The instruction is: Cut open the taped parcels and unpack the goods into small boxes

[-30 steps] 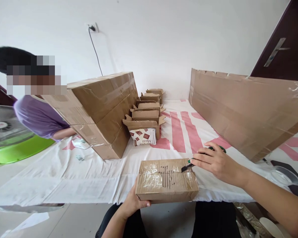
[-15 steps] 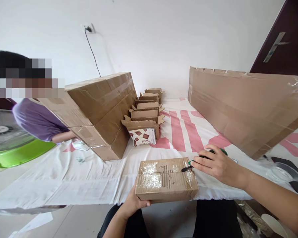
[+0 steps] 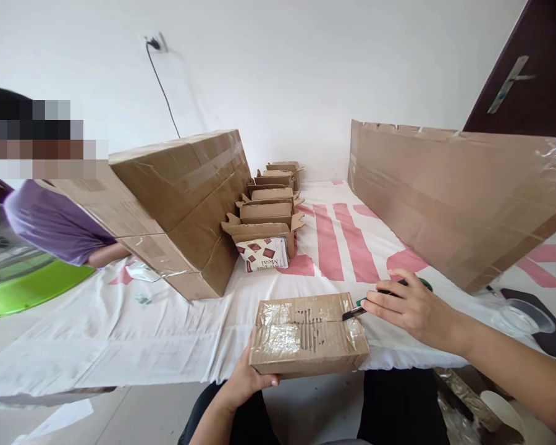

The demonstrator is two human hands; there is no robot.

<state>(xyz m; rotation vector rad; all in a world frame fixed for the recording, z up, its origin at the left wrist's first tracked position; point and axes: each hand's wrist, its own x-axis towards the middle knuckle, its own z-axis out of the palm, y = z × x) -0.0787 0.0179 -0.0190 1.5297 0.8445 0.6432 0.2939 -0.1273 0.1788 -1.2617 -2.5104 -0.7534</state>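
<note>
A closed cardboard box [image 3: 282,349] with shiny clear tape over its top lies at the table's front edge. My left hand [image 3: 248,377] grips its near left corner, thumb on the front face and the other fingers mostly hidden. In my right hand [image 3: 408,306] is a box cutter [image 3: 359,307] with a green and black body. Its dark tip touches the box top near the right end of the middle seam. Torn, ridged cardboard shows through the tape in the middle of the top.
Several open small boxes [image 3: 269,232] stand in a row, a printed packet [image 3: 264,254] leaning on the nearest. A stacked carton wall [image 3: 204,216] rises left, a cardboard panel [image 3: 445,198] right. Another person in a purple sleeve [image 3: 55,228] sits left. A clear plastic tub [image 3: 523,318] lies right.
The cutter tip has shifted slightly right along the box top with my right hand. My left hand keeps its grip on the box. The whole view has drifted a little.
</note>
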